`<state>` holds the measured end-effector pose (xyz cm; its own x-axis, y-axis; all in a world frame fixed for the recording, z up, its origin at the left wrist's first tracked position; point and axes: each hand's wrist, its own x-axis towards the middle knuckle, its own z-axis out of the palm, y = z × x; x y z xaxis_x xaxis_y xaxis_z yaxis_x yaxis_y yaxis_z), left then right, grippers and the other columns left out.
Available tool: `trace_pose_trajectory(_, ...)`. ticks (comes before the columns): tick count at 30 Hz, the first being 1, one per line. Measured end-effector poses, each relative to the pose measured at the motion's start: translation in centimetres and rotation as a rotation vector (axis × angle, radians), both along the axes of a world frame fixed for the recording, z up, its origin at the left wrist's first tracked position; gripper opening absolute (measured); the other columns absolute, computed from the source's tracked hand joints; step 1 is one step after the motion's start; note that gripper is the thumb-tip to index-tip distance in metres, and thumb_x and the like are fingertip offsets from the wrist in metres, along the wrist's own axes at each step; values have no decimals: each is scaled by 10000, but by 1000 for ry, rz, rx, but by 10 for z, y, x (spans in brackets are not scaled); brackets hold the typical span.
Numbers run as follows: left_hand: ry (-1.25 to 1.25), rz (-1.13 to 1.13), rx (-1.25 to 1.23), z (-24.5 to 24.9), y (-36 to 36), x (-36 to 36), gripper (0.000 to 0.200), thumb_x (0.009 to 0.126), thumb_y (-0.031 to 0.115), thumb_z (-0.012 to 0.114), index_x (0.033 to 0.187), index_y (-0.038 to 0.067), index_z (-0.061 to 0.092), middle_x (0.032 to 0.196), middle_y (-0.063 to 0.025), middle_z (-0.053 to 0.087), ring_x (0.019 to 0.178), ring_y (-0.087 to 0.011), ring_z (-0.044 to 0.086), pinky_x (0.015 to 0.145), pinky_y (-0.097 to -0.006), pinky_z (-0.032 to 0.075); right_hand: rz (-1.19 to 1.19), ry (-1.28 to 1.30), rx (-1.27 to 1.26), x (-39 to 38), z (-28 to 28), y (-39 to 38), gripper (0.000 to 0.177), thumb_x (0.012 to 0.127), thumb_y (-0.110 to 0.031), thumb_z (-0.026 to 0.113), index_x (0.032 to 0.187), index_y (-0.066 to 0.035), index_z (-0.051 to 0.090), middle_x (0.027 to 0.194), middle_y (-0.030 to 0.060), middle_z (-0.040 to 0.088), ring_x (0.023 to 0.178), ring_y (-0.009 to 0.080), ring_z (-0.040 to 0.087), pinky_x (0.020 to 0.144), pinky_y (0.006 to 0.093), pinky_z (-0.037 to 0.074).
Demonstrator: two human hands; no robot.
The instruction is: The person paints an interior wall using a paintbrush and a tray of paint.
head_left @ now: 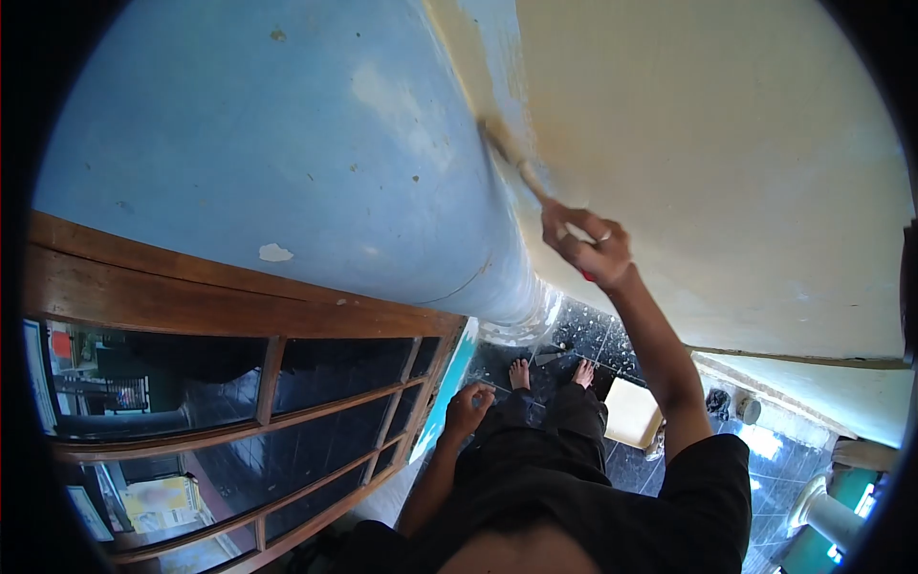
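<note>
Right hand grips the brush, bristles at the seam by the blue curved surface. Wall mostly beige, blue streaks remain near seam. Left hand half-curled; can't tell if empty.

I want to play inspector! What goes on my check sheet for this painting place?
Surface: cream wall has blue streaks beside its edge; blue wall is rounded, with small chips.
Job's things: brush is up at the edge between the colors; its bristles are blurry.
Clutter: pale tray and can are on the floor; white specks lie near the bare feet.
Hands: right hand grips the brush; left hand is low, nothing seen in it.
Cables: nothing seen.
Surroundings: wood-framed window at lower left.
</note>
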<state>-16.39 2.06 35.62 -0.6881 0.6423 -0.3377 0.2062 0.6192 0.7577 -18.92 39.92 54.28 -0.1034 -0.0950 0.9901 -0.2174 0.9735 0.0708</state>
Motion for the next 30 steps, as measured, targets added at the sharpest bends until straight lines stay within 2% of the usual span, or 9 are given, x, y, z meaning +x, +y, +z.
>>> trace_pose_trajectory(4,7,13,-43,1,-4,-1,207,868,237,659,999,81,692,996,-91,705,893,-243,673,800,-357,523,146,-651,-294,17,-121,-7,199,754,-51,706,947,-69,662,958,101,685,683,216,691,579,310,573)
trace_pose_trajectory(6,17,20,-44,-5,-11,2,205,866,236,660,1000,83,691,995,-91,705,896,-245,673,799,-359,523,86,-900,-363,25,-131,-6,172,754,-49,705,913,-62,642,963,112,689,675,232,689,586,314,570)
trace_pose_trajectory(10,14,10,-40,-8,-14,-2,214,863,243,661,1006,86,687,992,-90,703,898,-252,674,798,-367,523,182,-690,-240,16,-56,4,168,751,-26,726,849,-59,593,956,113,691,641,208,681,538,296,559)
trace_pose_trajectory(12,4,6,-52,-7,-13,-4,218,864,249,659,1008,88,687,991,-90,703,899,-254,673,799,-370,523,46,-189,-65,7,-21,-4,263,732,13,768,702,-59,517,881,115,690,638,178,675,514,298,553)
trace_pose_trajectory(13,1,7,-60,-5,-13,-2,222,864,254,656,1010,90,687,990,-89,703,900,-256,673,800,-372,523,55,-120,-87,3,-23,-4,236,724,20,780,731,-52,556,901,130,694,654,194,689,513,300,568)
trace_pose_trajectory(18,6,1,-66,-3,-14,-1,224,862,260,652,1007,92,687,991,-91,703,897,-260,670,803,-374,520,57,-482,-117,15,-130,-9,152,759,-6,707,853,-66,604,914,70,675,657,179,680,517,283,558)
trace_pose_trajectory(20,22,0,-58,-4,-12,-2,223,861,259,651,1006,93,687,991,-91,702,896,-260,668,802,-373,520,138,-823,-323,20,-159,-6,126,765,-20,684,868,-73,632,936,66,679,691,188,688,545,292,565)
trace_pose_trajectory(25,-1,-3,-57,-9,-19,2,226,862,260,652,1007,89,684,992,-90,703,899,-254,666,811,-365,516,114,-387,-133,13,-82,-3,128,746,-15,738,823,-61,648,913,98,672,658,179,676,490,283,546)
trace_pose_trajectory(30,4,5,-40,-6,-17,3,221,860,252,656,1001,84,688,983,-93,704,905,-249,667,820,-357,515,131,-630,-209,16,-113,-5,113,783,-40,715,845,-59,623,877,79,670,675,202,683,549,309,562)
